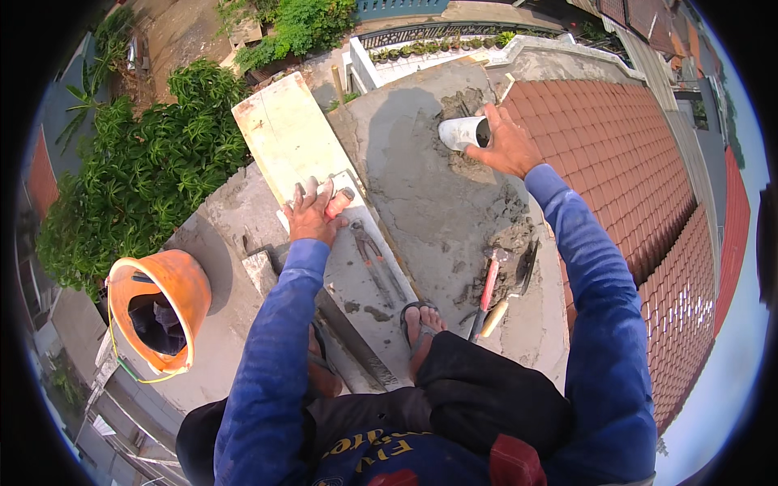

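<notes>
My right hand (512, 144) grips the rim of a short white plastic pipe (459, 133), thumb and fingers on either side of its open end. The pipe leans in rough wet mortar (478, 168). On the left, my left hand (312, 217) lies with its fingers spread at the near end of a pale board (284, 134). An orange-red handle (339, 202) sits between its thumb and forefinger; what it belongs to is partly hidden. Just below that hand are pincers (371, 257) with orange grips.
An orange bucket (197, 283) holding dark cloth stands left. Near my right foot lie a red-handled hammer (489, 283) and a trowel (494, 316) beside a mortar heap (512, 235). A long bar (348, 336) runs between my feet. Tiled roofing (600, 146) borders the right; leafy branches (162, 154) the left.
</notes>
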Demonstrator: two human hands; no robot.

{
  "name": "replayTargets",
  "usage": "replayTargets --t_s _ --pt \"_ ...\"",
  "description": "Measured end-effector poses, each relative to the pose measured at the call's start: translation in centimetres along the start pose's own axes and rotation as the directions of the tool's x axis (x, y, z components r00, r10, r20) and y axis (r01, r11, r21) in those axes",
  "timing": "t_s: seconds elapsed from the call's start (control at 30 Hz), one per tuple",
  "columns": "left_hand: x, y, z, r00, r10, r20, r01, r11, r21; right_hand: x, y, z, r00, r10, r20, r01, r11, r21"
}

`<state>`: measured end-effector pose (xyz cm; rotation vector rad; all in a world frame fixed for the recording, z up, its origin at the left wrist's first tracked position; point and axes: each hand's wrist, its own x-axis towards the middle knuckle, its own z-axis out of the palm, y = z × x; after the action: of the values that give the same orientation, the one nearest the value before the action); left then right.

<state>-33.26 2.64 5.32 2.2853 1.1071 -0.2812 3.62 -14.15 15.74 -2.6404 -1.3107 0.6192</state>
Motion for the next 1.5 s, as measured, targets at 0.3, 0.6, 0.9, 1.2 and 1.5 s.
replayTargets --t_s 0.3,0.6,0.9,1.2,1.5 --pt "0.3 0.3 -0.1 1.0 -0.007 0.007 0.006 1.0 0.024 4.3 2.0 -1.7 0.958 0.062 0.279 -0.058 0.998 -0.021" --pt "0.2 0.3 0.1 1.0 -0.013 0.021 0.011 0.998 0.059 -8.1 5.8 0.3 0.9 0.324 -0.291 -0.172 0.878 0.446" --pt "0.3 0.1 0.4 1.0 0.015 -0.007 -0.015 1.0 0.019 -4.1 4.6 -4.2 0.968 0.145 -0.205 -0.125 0.986 0.109" --pt "0.3 -0.2 0.3 1.0 0.017 -0.018 -0.016 1.0 0.022 6.9 -2.5 -3.6 0.963 -0.072 0.26 0.139 0.958 -0.251" --pt "0.2 -0.5 0.9 0.999 0.026 -0.019 -0.026 0.999 0.025 8.7 -4.1 0.6 0.984 -0.142 0.108 0.163 0.964 -0.213"
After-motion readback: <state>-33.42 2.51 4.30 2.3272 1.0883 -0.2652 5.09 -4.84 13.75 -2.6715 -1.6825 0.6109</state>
